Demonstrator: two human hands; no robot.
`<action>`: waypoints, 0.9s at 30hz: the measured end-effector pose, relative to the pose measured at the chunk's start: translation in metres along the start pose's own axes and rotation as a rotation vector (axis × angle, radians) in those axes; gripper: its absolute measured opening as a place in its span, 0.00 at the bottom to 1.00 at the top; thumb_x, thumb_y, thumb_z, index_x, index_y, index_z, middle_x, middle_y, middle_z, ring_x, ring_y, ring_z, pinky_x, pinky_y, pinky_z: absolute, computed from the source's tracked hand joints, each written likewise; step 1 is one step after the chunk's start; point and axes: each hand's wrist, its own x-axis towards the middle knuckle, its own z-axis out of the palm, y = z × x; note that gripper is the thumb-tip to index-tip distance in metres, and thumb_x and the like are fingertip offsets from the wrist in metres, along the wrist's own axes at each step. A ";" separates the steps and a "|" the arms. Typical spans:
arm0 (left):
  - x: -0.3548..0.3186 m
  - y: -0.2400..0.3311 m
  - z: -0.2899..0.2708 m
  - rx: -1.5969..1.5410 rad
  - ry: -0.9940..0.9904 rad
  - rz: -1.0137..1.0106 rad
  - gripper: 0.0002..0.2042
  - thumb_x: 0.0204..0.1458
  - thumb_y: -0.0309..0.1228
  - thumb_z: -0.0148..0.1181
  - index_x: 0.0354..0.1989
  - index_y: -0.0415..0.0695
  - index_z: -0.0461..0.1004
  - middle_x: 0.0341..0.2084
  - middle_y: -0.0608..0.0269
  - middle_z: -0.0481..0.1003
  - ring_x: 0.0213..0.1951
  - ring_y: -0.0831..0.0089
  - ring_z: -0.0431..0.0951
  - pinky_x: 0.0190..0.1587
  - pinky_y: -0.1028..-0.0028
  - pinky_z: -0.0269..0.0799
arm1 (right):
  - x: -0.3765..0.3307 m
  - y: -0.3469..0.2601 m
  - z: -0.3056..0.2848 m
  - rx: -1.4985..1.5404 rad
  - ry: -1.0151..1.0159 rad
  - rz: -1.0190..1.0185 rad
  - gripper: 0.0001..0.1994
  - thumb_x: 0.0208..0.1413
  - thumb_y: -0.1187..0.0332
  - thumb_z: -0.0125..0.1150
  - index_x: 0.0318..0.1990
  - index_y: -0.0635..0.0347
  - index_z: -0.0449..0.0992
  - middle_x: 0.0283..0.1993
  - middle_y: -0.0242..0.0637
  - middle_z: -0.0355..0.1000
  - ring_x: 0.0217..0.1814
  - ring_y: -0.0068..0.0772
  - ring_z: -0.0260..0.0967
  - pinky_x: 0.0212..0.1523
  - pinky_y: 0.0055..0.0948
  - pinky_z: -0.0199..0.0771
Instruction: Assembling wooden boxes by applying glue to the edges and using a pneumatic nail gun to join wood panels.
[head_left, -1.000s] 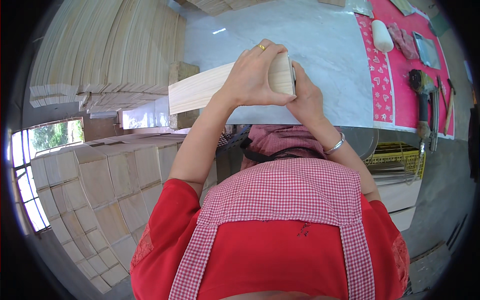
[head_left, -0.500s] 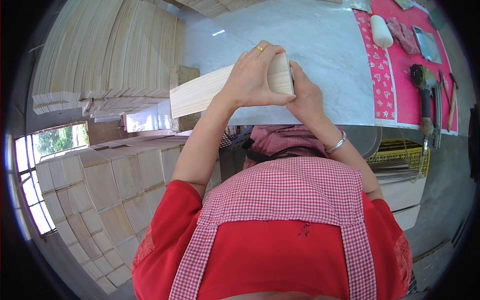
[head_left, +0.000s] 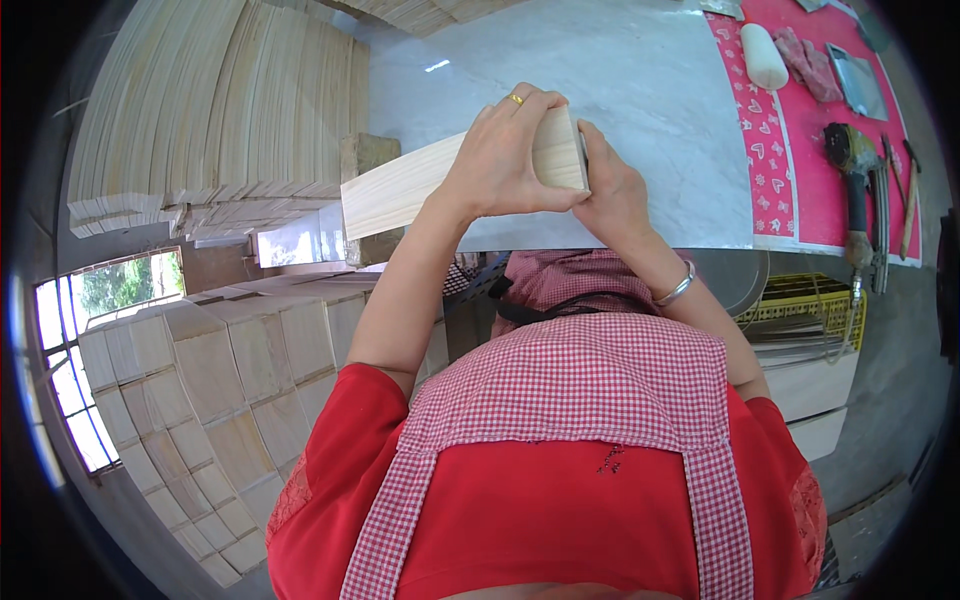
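Tabletop (head_left: pixel 620 60) spreads ahead; near front edge (head_left: pixel 530 246), left hand (head_left: pixel 493 155) clasps wooden board (head_left: pixel 400 185); right hand (head_left: pixel 615 195) abuts end, hold unclear.

The worktop (head_left: pixel 660 150) is pale blue-gray and shiny, with cloudy marks like stone. A bright pink cover (head_left: pixel 825 200) lies on its right side, and 1 band of it has white hearts and flowers. Near the far end of the pink part are 1 white roll-shaped thing (head_left: pixel 764 56), 1 crumpled pink cloth (head_left: pixel 808 64) and 1 flat silvery thing (head_left: pixel 856 82). Closer in lies 1 black and gray power tool (head_left: pixel 855 190). Long thin gray strips (head_left: pixel 880 225) are just beside it, then 1 tool with a wooden handle (head_left: pixel 909 210). At the left end is 1 rough block (head_left: pixel 365 155).
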 end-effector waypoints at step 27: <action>0.001 0.000 0.005 0.019 -0.004 -0.039 0.43 0.22 0.47 0.76 0.53 0.40 0.68 0.44 0.54 0.72 0.45 0.55 0.75 0.47 0.62 0.66 | 0.007 -0.008 -0.067 0.832 -0.325 -0.054 0.43 0.44 0.70 0.73 0.70 0.59 0.60 0.44 0.30 0.58 0.37 0.23 0.57 0.40 0.22 0.64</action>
